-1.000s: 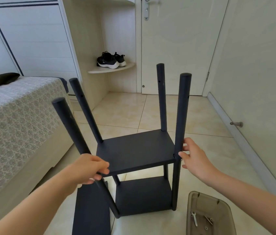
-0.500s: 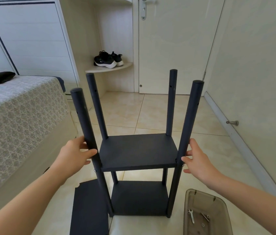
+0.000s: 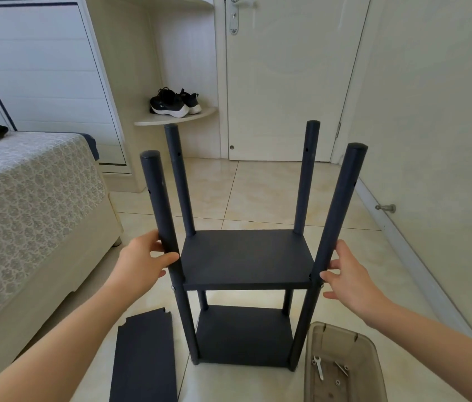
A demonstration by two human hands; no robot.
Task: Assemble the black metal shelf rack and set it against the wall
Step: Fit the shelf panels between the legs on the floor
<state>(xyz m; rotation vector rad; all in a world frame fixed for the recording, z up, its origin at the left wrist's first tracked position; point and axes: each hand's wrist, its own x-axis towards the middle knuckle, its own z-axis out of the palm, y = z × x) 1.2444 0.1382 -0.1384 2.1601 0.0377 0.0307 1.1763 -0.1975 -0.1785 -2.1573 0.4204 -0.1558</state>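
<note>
Rack (image 3: 246, 256) righted from tilt, ready for loose panel (image 3: 144, 358); left hand (image 3: 139, 262) grips nine-o'clock post (image 3: 159, 204), right hand (image 3: 350, 277) seemingly flat-fingered opposite.

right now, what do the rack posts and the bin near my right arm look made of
The rack posts: probably metal tube with a matte black coat; round, even, with small drilled holes. The bin: likely translucent smoky-brown plastic; the pale floor shows through its walls.

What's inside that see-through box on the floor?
Inside the box lie a small wrench, a couple of screws and tiny nuts. The box's near end runs out of the picture, so anything there cannot be seen.
</note>
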